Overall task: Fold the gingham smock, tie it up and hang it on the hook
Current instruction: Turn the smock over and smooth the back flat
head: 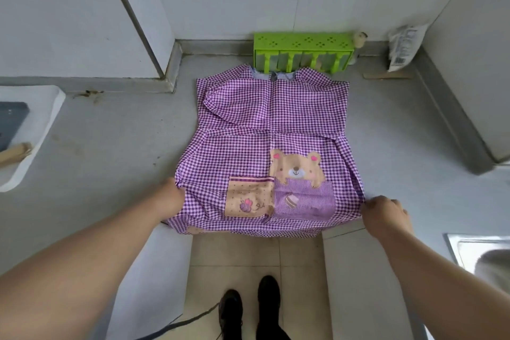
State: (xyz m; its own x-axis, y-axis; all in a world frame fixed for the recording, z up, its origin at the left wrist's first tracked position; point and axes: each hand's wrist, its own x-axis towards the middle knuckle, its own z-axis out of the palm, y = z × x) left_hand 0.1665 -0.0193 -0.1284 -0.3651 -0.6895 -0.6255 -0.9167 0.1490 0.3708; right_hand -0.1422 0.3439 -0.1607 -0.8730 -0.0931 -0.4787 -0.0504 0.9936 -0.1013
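Smock (273, 124): spread flat, front up, between both hands, hem over near surface (116, 141) edge, probably for folding.
Left hand (169, 197): pinched left hem corner.
Right hand (385, 214): gripped right hem corner, kept cloth taut.
Green hook rack (303, 50): beyond hands, touching collar.

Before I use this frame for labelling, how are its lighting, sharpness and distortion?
Head view: soft, even light, no glare, faint shadows; the purple gingham smock is sharp; wide-angle bending curves the wall edges and stretches both forearms; the left hand and right hand at the hem are slightly soft.
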